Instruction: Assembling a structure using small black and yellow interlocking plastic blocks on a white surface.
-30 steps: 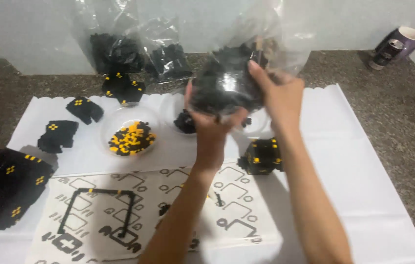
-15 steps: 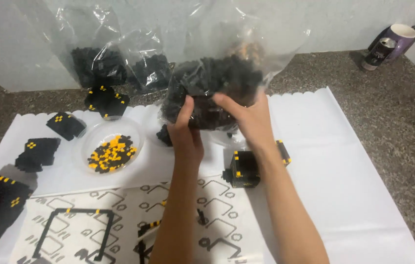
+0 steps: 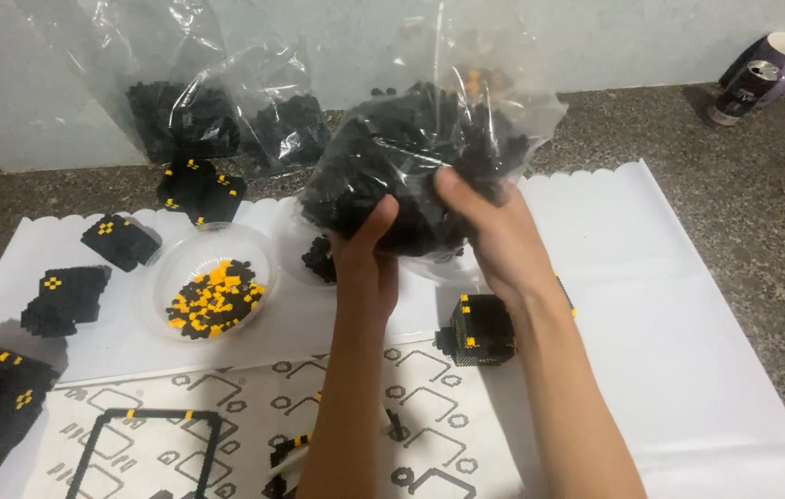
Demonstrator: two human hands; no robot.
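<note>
Both my hands hold up a clear plastic bag (image 3: 429,139) stuffed with small black building pieces, over the middle of the table. My left hand (image 3: 366,263) presses the bag's underside from below. On the bag's right lower side my right hand (image 3: 494,231) grips it. Under the bag a clear bowl with black pieces (image 3: 318,259) is partly hidden. A small black cube with yellow dots (image 3: 483,328) stands by my right forearm.
A clear bowl of yellow and black pieces (image 3: 212,298) sits left. Black flat assemblies (image 3: 120,240) lie on white paper (image 3: 688,370). Two more bags of black pieces (image 3: 217,120) stand behind. A printed sheet with a black frame (image 3: 138,444) lies in front. A can and mug (image 3: 762,74) stand far right.
The bag has tilted and swung left in my hands, with my left hand now under it. The view has shifted, so the table items appear further left and lower.
</note>
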